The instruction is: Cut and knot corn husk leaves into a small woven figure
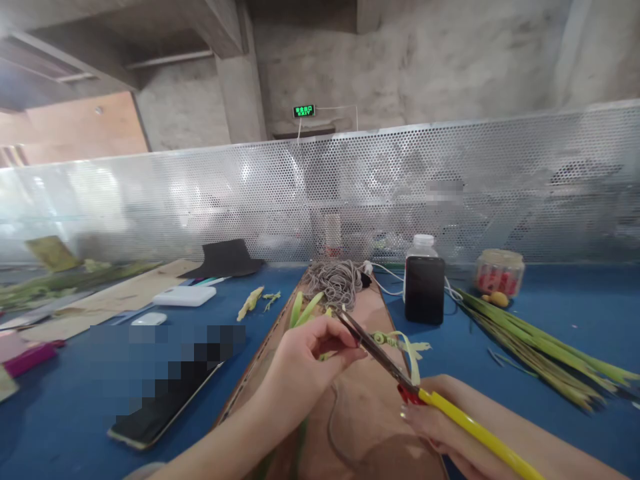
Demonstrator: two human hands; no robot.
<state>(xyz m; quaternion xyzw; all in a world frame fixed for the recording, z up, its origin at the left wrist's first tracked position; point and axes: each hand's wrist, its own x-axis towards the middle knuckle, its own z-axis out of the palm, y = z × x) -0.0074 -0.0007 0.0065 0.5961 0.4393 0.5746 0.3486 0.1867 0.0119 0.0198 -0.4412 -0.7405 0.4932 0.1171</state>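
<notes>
Centrally, left hand pinches, contents unclear; right hand curls around yellow-handled metal scissors; beyond lies a tangled heap of grey cord.

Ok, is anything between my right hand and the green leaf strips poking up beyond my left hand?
Yes, as the camera sees it: your left hand lies between your right hand and the leaf strips. Your scissors reach up close to it; contact is unclear.
</notes>
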